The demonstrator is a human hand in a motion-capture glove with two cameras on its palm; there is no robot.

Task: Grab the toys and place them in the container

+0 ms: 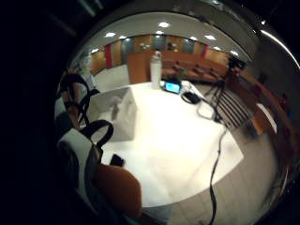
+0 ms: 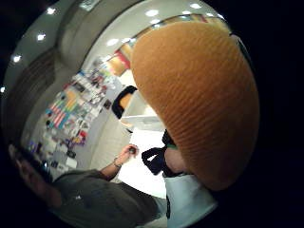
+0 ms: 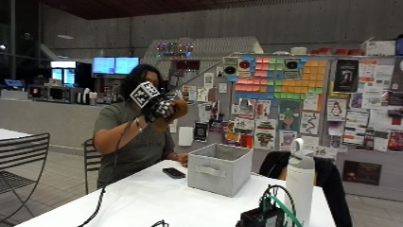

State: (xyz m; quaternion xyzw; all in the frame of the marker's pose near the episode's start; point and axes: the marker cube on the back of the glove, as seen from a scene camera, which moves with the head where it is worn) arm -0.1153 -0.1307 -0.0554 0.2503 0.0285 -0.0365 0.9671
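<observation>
Outside view: gloved right hand [image 3: 161,108] raised at head height, grip curled around an orange plush toy [image 3: 176,111]; grey fabric container [image 3: 219,168] on white tabletop [image 3: 144,198], phone [image 3: 174,172] beside it. Thumb-side palm view: toy [image 2: 199,99] fills the palm. Little-finger-side view: container [image 1: 117,112] well below.

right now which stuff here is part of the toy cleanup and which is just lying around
Part of the job:
orange knitted toy, held up in the gloved right hand
grey fabric container

Lying about:
black phone
white bottle
black cable
</observation>
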